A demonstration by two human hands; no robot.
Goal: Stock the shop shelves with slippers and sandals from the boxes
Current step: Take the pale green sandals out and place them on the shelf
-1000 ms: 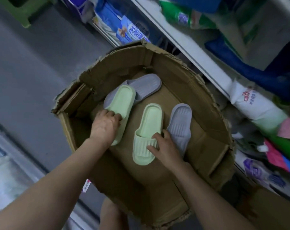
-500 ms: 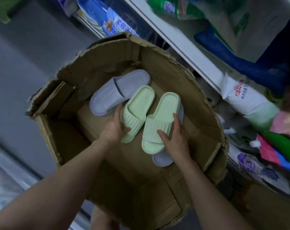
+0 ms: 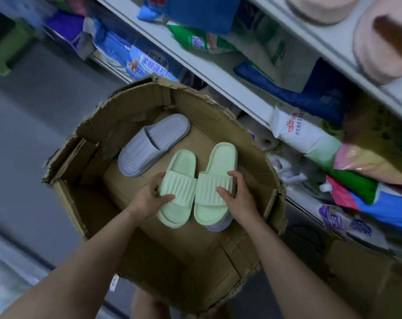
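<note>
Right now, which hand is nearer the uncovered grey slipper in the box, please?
Left. The left hand grips the nearer green slipper beside the grey slipper; the right hand grips the other green slipper, farther off.

The box (image 3: 126, 111) is brown corrugated cardboard, matt and rough, its rim torn and frayed. The left green slipper (image 3: 179, 187) and the right green slipper (image 3: 215, 180) look like moulded foam plastic, matt and smooth, with ribbed straps. The grey slipper (image 3: 149, 146) has the same matt, ribbed finish. The shelf edge (image 3: 218, 80) is smooth, pale and looks painted. The packs (image 3: 147, 63) are glossy printed plastic film. The pink slippers (image 3: 384, 42) on the upper shelf are fuzzy plush cloth. The floor (image 3: 34, 134) is smooth grey with a dull sheen.
</note>
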